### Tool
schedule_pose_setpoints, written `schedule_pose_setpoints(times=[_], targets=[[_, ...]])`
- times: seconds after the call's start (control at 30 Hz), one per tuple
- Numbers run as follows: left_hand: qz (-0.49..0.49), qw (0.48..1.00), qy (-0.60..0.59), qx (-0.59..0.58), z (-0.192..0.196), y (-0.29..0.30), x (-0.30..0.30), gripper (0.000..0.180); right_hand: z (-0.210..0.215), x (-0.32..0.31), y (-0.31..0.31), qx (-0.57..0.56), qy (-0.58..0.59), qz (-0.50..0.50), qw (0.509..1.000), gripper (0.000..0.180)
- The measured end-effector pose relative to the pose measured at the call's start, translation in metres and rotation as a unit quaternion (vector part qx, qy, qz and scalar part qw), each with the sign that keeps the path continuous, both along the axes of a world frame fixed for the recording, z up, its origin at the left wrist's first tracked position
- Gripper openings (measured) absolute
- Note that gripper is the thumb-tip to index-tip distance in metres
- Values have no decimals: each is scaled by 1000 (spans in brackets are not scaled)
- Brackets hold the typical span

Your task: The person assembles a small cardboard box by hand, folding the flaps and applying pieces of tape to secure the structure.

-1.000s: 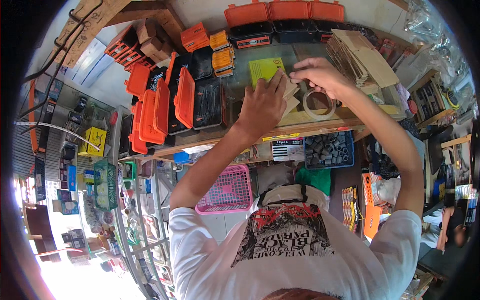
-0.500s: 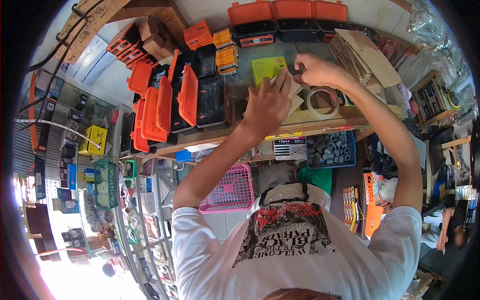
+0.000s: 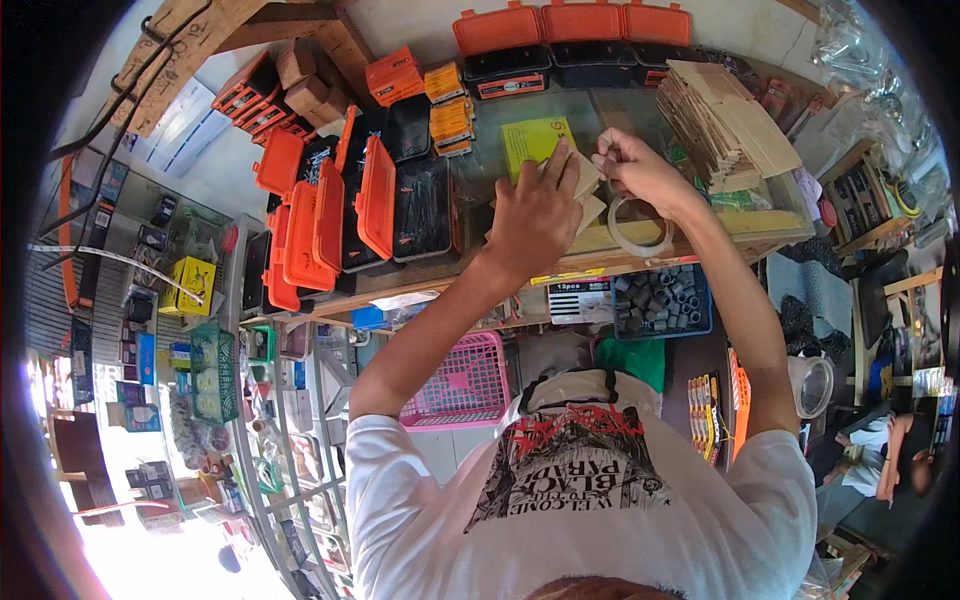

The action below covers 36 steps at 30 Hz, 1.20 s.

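My left hand lies with fingers stretched out on small tan pieces of card or paper at the counter's front edge. Beyond its fingertips is a yellow-green printed box or booklet. To the right, the fingertips of my right hand are pinched together just off the card; what they grip is too small to make out. Under that palm and wrist hangs a pale roll of tape, tilted over the counter edge and partly hidden by the wrist.
Orange-lidded black cases with small hardware stand at left, more along the back. A stack of brown card sits at right. Below the counter are a blue crate of grey pipe fittings and a pink basket.
My right hand has drawn slightly right and toward me, its elbow moving inward. The tape roll has shifted nearer the counter edge and tilted. My left hand stays in place.
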<state>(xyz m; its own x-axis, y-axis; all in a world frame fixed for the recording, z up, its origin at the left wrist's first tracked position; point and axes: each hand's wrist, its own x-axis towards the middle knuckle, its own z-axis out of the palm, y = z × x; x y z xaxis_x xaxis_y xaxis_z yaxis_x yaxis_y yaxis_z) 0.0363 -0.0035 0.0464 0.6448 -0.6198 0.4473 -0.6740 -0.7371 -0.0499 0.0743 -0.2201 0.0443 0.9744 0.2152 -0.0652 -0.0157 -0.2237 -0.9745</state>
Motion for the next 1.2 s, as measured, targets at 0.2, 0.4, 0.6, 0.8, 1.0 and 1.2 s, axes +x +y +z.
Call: schedule_pose_setpoints(times=[0.2,0.4,0.6,0.8,1.0,1.2], targets=[[-12,999,27,-24,-5,2,5,57,-9,1,-1,-69,43,2,997,17],[30,999,30,-10,-6,-3,3,59,20,6,-1,-209,-129,-20,969,25],[15,999,33,-34,-7,-3,5,60,15,-1,18,-304,-155,-37,939,35],[24,993,103,-51,0,-9,5,63,13,5,14,-272,-209,5,939,25],[22,993,110,-40,0,-6,5,63,17,9,14,-260,-141,39,955,24],[20,992,122,-34,1,-9,6,63,-10,30,6,-195,-176,78,962,25]])
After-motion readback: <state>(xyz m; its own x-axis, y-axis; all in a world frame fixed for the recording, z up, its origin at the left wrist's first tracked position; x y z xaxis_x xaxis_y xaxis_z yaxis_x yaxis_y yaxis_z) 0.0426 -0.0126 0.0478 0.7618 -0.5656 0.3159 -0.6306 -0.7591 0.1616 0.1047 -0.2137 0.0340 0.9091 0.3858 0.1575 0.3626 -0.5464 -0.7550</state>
